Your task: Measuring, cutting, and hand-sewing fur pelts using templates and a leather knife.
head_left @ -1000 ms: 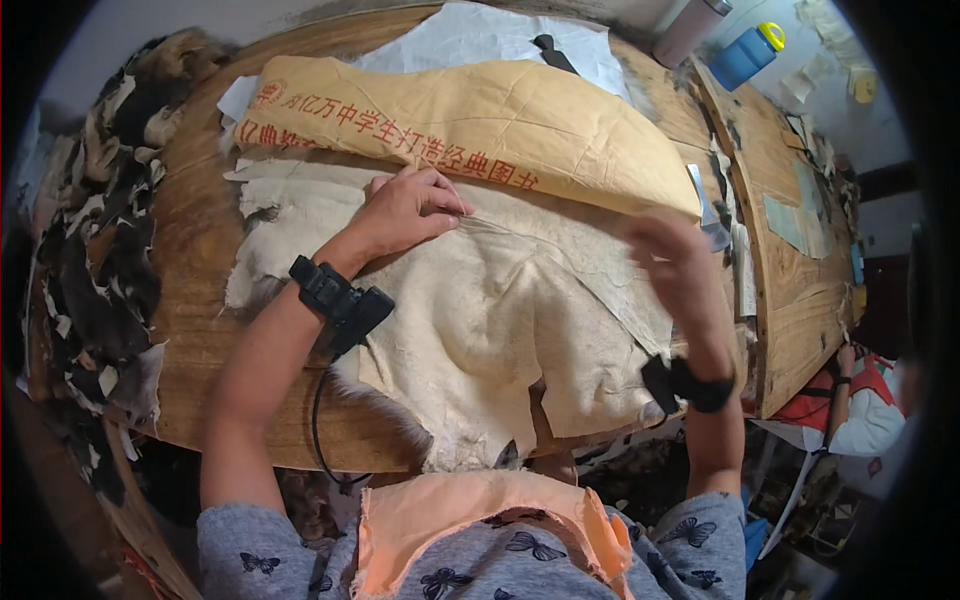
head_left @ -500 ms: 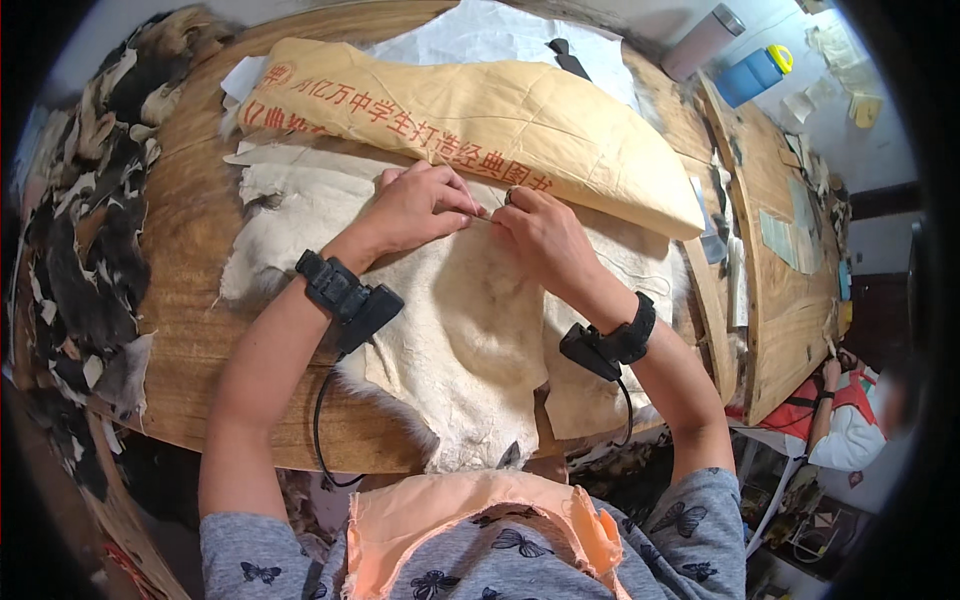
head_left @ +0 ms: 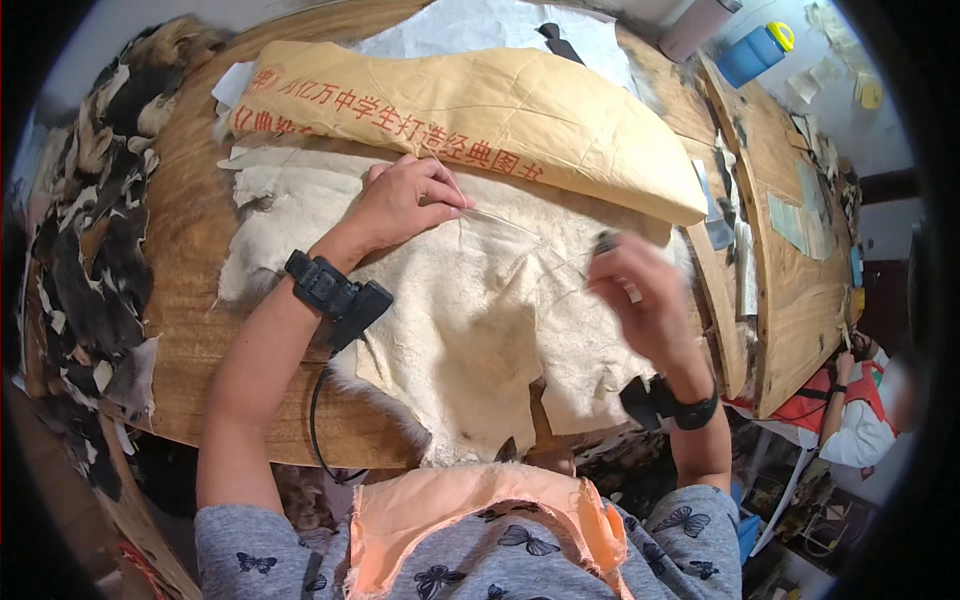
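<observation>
My left hand (head_left: pixel 410 200) pinches the edge of a pale hide (head_left: pixel 470 300), skin side up with fur showing at its lower edge, just below a folded tan paper sheet (head_left: pixel 530 110) with red printing. A fine thread runs across the hide from the pinched spot toward the right. My right hand (head_left: pixel 645 300), blurred, is raised over the hide's right part with fingers curled and a dark band on one finger; what it holds is too small to make out.
Dark fur scraps (head_left: pixel 95 240) line the wooden table's (head_left: pixel 180 330) left. A blue bottle (head_left: pixel 745 55), grey tumbler (head_left: pixel 695 25) and white sheet (head_left: pixel 470 30) lie toward the back. Boards (head_left: pixel 800 300) are at right, where another person (head_left: pixel 860 420) works.
My right hand came in beside my left at the seam half a second ago and has since swung out to the right. My left hand stays at the seam.
</observation>
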Demonstrator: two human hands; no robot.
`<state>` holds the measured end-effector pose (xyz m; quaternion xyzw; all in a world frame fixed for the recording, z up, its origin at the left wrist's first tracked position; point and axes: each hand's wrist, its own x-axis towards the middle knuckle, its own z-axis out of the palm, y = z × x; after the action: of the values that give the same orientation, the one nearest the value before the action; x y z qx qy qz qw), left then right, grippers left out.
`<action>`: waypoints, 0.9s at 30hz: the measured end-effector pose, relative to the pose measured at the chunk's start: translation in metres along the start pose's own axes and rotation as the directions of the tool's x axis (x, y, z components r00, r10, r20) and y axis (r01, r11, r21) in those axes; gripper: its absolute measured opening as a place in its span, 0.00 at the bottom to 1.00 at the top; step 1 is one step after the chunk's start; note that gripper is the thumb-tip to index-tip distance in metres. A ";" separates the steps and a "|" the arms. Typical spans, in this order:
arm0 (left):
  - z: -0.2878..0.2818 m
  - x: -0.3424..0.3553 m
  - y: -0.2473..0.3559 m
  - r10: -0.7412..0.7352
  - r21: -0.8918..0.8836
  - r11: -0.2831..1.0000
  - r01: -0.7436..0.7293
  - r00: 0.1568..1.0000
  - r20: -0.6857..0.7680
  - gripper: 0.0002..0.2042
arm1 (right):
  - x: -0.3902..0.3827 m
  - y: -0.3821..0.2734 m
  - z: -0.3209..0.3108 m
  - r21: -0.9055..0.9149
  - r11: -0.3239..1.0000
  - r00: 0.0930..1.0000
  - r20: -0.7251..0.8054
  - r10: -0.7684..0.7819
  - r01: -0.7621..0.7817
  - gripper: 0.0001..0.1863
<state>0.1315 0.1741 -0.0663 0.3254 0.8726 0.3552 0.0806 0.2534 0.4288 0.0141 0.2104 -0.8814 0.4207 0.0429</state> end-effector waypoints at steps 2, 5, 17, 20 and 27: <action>0.000 0.001 0.000 0.003 -0.005 1.000 -0.003 1.000 -0.005 0.08 | -0.012 0.014 -0.030 -0.170 0.984 0.978 -0.207 0.026 -0.062 0.05; 0.001 0.002 -0.002 -0.076 -0.042 0.996 0.079 0.994 0.081 0.08 | -0.039 0.049 -0.077 -0.077 0.954 0.864 -0.450 0.226 -0.290 0.03; 0.000 0.000 -0.007 -0.071 -0.053 0.996 0.075 0.995 0.075 0.08 | 0.051 0.024 0.028 -0.265 0.963 0.995 0.076 0.070 -0.048 0.06; 0.001 0.001 -0.005 -0.061 -0.050 0.997 0.063 0.997 0.057 0.08 | 0.066 0.037 0.052 -0.295 0.956 0.996 0.090 0.020 0.007 0.06; 0.001 -0.001 -0.002 -0.001 -0.038 0.999 0.000 1.000 -0.026 0.07 | 0.073 0.041 0.068 -0.366 0.929 0.989 0.146 -0.008 0.062 0.06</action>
<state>0.1316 0.1729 -0.0689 0.3190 0.8667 0.3760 0.0757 0.1769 0.3757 -0.0410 0.2436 -0.9417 0.2305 0.0265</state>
